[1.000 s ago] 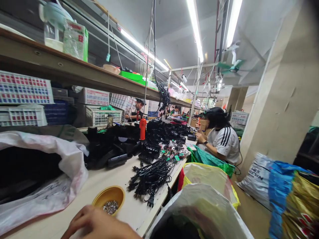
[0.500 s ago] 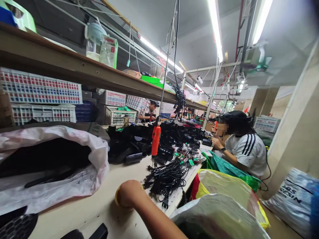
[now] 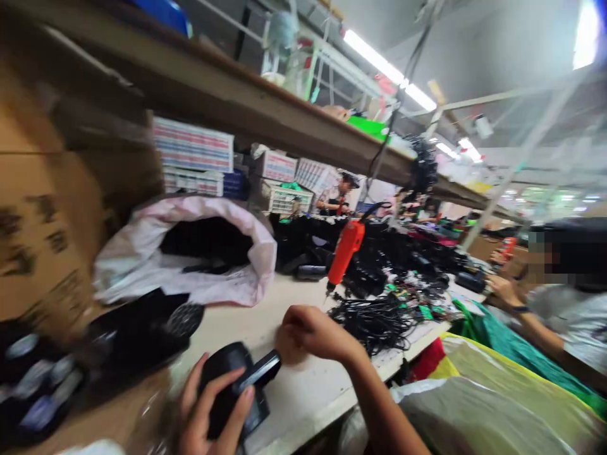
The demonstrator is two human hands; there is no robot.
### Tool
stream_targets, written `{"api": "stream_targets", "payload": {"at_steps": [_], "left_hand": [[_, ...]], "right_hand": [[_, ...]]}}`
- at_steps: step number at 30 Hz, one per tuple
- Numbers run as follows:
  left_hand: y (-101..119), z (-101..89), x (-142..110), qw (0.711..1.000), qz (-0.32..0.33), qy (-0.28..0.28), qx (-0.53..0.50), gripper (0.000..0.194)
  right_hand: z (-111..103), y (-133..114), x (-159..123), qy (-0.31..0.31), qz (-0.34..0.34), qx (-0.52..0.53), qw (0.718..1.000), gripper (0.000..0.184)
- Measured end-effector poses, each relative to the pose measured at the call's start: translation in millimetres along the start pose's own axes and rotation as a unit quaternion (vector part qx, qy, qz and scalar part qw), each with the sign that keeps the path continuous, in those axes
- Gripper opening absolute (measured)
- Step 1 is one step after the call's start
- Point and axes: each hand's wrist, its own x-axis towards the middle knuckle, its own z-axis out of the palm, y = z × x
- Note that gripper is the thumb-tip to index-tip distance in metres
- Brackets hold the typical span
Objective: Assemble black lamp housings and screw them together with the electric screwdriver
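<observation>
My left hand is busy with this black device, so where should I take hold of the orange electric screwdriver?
Wrap your right hand around the middle of the orange electric screwdriver, coming from your side. Its straight barrel makes a natural grip. It tilts with the tip toward the table, the cord leaves the top end, and black cables lie to the tip's right.

This is a factory workshop. I'm at a long workbench [image 3: 237, 309] under a shelf [image 3: 265, 120], with heaps of black cables [image 3: 374, 322] and an orange electric screwdriver [image 3: 344, 253] hanging over them. Stacked plastic crates [image 3: 284, 199], bulging sacks [image 3: 488, 411] and strip lights [image 3: 389, 66] fill the room, and a co-worker [image 3: 559, 309] sits along the bench, with another [image 3: 337, 201] farther down.
</observation>
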Motion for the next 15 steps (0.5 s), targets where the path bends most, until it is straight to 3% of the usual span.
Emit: {"api": "stream_targets", "payload": {"at_steps": [4, 8, 15], "left_hand": [[17.6, -5.0, -4.0, 0.998, -0.048, -0.025, -0.015, 0.017], [20.3, -7.0, -5.2, 0.998, -0.058, -0.031, -0.019, 0.016], [22.4, -6.2, -6.5, 0.996, -0.073, -0.022, -0.038, 0.016]], "right_hand": [[-4.4, -24.4, -3.6, -0.072, -0.089, 0.052, 0.992, 0.016], [-2.2, -46.1, 3.8, -0.143, -0.148, 0.032, 0.978, 0.014], [7.7, -66.4, 16.6, -0.191, -0.158, -0.069, 0.966, 0.016]]}}
